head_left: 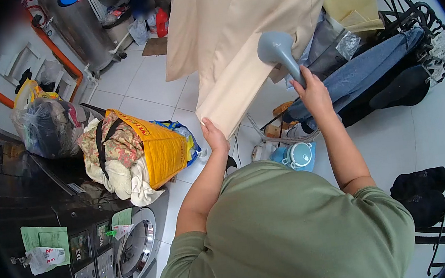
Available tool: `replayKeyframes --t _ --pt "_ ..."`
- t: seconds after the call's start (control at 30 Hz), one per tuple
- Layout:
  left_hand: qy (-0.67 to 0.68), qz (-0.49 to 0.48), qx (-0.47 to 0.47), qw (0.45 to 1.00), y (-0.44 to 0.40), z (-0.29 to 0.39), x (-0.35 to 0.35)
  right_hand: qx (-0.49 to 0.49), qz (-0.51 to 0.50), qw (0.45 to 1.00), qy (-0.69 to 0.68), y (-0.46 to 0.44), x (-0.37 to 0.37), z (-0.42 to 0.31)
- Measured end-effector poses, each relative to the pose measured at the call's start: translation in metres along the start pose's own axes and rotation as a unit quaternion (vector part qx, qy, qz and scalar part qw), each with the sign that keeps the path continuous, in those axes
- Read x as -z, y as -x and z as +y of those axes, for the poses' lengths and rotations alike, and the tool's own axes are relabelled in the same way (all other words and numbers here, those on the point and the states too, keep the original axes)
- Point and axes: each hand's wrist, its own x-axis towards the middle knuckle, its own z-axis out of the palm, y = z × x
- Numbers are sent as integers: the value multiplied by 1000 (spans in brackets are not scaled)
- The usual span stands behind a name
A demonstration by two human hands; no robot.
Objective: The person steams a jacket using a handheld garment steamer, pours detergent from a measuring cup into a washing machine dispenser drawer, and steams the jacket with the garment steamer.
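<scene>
A long beige coat (243, 19) hangs in front of me, its top beyond the view's edge. My left hand (215, 136) is closed around the cuff end of its sleeve (230, 103) and holds the sleeve stretched out at a slant. In my right hand (314, 93) is the handle of a grey-blue garment steamer head (276, 48). The steamer's broad face lies against or just over the upper sleeve; I cannot tell whether it touches. Below, the steamer's ribbed hose (287, 139) curves near a light blue base with a round white lid (300, 154).
At left, a yellow bag (164, 150) overflows with laundry near dark front-loading machines (134, 244). Jeans (361, 80) and dark clothes hang on black hangers (414, 13) at right. A metal tank (75, 30) stands behind on the white tiled floor (148, 87).
</scene>
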Motion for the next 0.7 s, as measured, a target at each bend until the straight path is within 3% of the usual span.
replayKeyframes --t 0.23,0.7 --pt "30 -11 -4 999 -3 -6 3 49 -77 996 8 29 -17 -7" --pt "-1 17 9 1000 4 18 30 45 144 986 -67 -77 55 7"
